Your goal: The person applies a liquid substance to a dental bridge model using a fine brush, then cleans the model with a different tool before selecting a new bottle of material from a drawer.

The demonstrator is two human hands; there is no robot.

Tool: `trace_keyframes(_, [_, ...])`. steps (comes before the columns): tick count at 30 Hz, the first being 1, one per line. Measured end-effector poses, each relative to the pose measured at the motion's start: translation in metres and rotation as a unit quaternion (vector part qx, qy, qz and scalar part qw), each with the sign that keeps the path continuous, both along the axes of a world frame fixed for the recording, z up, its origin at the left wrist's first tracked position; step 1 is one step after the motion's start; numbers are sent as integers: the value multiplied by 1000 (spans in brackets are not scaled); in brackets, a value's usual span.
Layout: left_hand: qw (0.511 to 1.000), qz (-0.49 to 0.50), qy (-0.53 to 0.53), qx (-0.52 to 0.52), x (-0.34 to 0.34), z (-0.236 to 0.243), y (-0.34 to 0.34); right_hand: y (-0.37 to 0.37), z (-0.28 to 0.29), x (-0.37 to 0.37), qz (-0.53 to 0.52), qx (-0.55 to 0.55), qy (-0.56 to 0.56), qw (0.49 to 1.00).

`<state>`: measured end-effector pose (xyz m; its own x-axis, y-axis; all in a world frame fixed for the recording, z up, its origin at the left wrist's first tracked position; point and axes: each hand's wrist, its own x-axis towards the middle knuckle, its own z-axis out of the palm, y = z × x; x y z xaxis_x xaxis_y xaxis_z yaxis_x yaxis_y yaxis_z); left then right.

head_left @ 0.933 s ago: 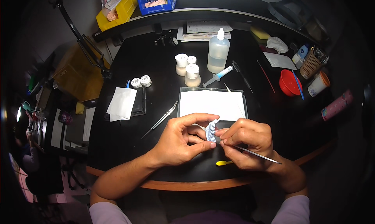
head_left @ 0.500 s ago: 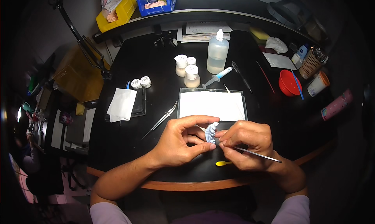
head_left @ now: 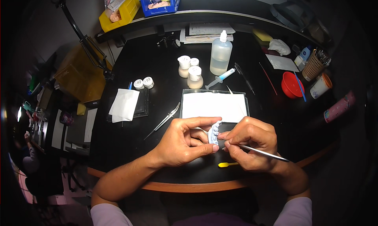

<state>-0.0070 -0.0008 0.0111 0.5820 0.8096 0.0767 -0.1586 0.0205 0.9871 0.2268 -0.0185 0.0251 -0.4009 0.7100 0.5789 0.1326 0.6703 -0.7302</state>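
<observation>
Between the thumb and fingers of my left hand (head_left: 179, 141) stands a pale blue-grey dental model (head_left: 213, 134), its row of teeth facing right. My right hand (head_left: 254, 143) pinches a thin, metallic-looking handled tool (head_left: 264, 152) like a pen; its working end is hidden by the fingers beside the model. A fingertip of the right hand comes close to the teeth; whether it touches I cannot tell. A yellow-ended tool (head_left: 226, 164) lies under the right hand. Just beyond both hands is a glass tray with a white sheet (head_left: 214, 107).
Tweezers (head_left: 162, 121) lie left of the tray. Behind it stand powder jars (head_left: 195, 78), a syringe (head_left: 220, 78) and a clear squeeze bottle (head_left: 221, 54). A red bowl (head_left: 292, 85) and a brush holder (head_left: 314, 64) are at right. White paper (head_left: 125, 104) rests on a dark case at left.
My right hand has shifted slightly right, and the tool's handle end has moved right with it. The model has turned a little in my left hand, showing the teeth differently.
</observation>
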Motion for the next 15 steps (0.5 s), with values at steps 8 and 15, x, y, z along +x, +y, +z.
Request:
trace_keyframes(8, [1000, -6, -10, -18, 0, -4, -1, 1, 2, 2, -3, 14, -23, 1000])
trace_keyframes(15, [1000, -1, -6, -14, 1, -2, -1, 3, 4, 3, 6, 31, -38, 999])
